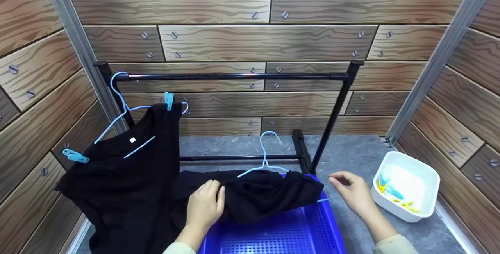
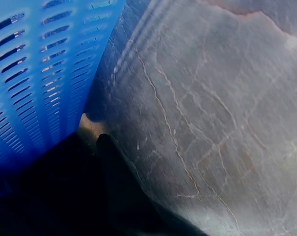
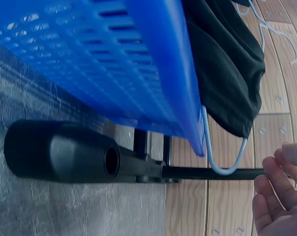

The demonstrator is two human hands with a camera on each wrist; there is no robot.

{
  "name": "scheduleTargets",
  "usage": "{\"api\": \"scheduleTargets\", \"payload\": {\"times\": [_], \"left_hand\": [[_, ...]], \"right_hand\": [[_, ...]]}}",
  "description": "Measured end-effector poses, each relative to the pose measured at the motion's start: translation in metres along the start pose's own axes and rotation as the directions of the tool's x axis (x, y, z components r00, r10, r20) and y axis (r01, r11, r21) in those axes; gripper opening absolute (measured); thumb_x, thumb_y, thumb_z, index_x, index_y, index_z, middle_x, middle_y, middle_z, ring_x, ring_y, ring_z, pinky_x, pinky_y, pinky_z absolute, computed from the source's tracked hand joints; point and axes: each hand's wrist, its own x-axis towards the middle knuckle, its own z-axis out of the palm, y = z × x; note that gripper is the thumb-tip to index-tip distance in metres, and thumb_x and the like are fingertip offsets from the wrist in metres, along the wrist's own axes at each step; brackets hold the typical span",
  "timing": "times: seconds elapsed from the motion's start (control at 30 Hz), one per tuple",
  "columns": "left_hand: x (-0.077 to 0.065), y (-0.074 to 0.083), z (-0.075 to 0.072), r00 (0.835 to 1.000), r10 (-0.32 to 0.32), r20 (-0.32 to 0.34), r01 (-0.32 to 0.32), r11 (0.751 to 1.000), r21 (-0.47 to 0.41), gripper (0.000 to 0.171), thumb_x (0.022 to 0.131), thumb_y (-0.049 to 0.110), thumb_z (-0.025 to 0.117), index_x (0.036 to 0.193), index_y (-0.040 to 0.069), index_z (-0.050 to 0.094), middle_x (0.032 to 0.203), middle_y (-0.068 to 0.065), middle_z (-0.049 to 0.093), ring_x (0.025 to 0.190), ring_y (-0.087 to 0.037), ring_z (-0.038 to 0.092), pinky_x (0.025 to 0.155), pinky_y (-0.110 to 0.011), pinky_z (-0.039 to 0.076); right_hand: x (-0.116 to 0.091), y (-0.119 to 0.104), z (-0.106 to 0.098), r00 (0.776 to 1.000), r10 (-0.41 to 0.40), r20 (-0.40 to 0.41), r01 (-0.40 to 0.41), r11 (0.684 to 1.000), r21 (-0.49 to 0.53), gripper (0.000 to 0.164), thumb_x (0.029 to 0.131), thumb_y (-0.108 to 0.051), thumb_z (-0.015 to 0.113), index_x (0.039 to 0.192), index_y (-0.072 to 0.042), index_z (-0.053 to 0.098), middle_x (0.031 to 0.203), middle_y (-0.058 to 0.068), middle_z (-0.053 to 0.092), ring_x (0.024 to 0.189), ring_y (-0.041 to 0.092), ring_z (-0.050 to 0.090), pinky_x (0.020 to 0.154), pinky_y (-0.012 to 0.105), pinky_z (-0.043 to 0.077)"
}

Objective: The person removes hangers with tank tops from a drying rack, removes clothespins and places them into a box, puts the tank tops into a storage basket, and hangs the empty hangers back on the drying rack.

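Observation:
A black garment [image 1: 269, 203] lies over the blue basket [image 1: 330, 232], with a light-blue wire hanger [image 1: 264, 160] inside it. The hanger's hook stands up above the cloth, and one end pokes out at the garment's right edge. My left hand [image 1: 204, 203] grips the garment's left part, thumb towards the right. Just right of the garment, my right hand [image 1: 353, 193] is held in the air, its fingers loosely bent around nothing. In the right wrist view the hanger's rounded end [image 3: 227, 169] shows below the cloth, close to the fingers [image 3: 273, 184].
A black sleeveless top [image 1: 133, 183] hangs on another hanger from the black rack [image 1: 234, 77], with blue clothespins [image 1: 168, 101] at its shoulders. Blue and yellow clothespins lie in a white tub [image 1: 431, 176] at the right. Wood-patterned walls enclose the grey floor.

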Motion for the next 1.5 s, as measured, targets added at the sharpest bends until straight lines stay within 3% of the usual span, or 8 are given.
{"api": "scheduleTargets", "payload": {"times": [0.17, 0.63, 0.87, 1.23, 1.5], "left_hand": [[-0.001, 0.000, 0.000, 1.000, 0.000, -0.001, 0.000, 1.000, 0.002, 0.019, 0.087, 0.024, 0.053, 0.073, 0.013, 0.050, 0.063, 0.002, 0.044, 0.053, -0.020, 0.049, 0.046, -0.036, 0.039], [0.000, 0.000, -0.001, 1.000, -0.006, 0.005, 0.006, 1.000, 0.004, 0.020, 0.087, 0.025, 0.053, 0.072, 0.013, 0.049, 0.063, 0.002, 0.043, 0.052, -0.020, 0.048, 0.045, -0.036, 0.038], [0.001, 0.000, 0.000, 1.000, 0.006, -0.011, -0.006, 1.000, 0.009, 0.019, 0.086, 0.024, 0.052, 0.072, 0.012, 0.049, 0.064, 0.000, 0.043, 0.053, -0.021, 0.049, 0.046, -0.037, 0.038], [0.002, 0.001, 0.000, 0.999, 0.047, -0.023, -0.046, 0.999, 0.029, 0.019, 0.087, 0.024, 0.051, 0.072, 0.012, 0.049, 0.064, 0.000, 0.044, 0.054, -0.022, 0.050, 0.046, -0.038, 0.039], [0.004, 0.003, 0.000, 0.993, 0.116, 0.001, -0.116, 0.989, 0.091, 0.022, 0.090, 0.027, 0.049, 0.075, 0.011, 0.051, 0.065, -0.001, 0.047, 0.053, -0.022, 0.050, 0.047, -0.036, 0.040]], "right_hand": [[-0.002, -0.004, 0.009, 1.000, 0.002, 0.025, -0.002, 1.000, 0.013, 0.016, 0.086, -0.025, 0.064, 0.095, -0.013, 0.069, 0.089, -0.003, 0.068, 0.085, 0.014, 0.062, 0.081, 0.035, 0.048], [-0.003, -0.006, 0.025, 1.000, -0.007, 0.030, 0.005, 0.997, 0.077, 0.013, 0.084, -0.015, 0.067, 0.095, -0.008, 0.069, 0.089, -0.001, 0.067, 0.082, 0.011, 0.061, 0.077, 0.026, 0.049], [-0.005, -0.008, 0.037, 0.996, 0.002, 0.087, -0.018, 0.984, 0.177, 0.015, 0.085, -0.011, 0.065, 0.100, -0.007, 0.067, 0.094, 0.002, 0.067, 0.091, 0.013, 0.062, 0.083, 0.027, 0.047], [-0.012, -0.041, 0.031, 0.993, 0.036, 0.110, -0.057, 0.979, 0.195, 0.014, 0.086, -0.004, 0.061, 0.098, 0.000, 0.066, 0.093, 0.009, 0.067, 0.085, 0.014, 0.061, 0.078, 0.023, 0.047], [-0.010, -0.013, 0.044, 0.995, 0.056, 0.086, -0.074, 0.972, 0.223, 0.012, 0.087, -0.014, 0.063, 0.096, -0.008, 0.069, 0.094, 0.004, 0.068, 0.084, 0.006, 0.060, 0.077, 0.020, 0.046]]}}
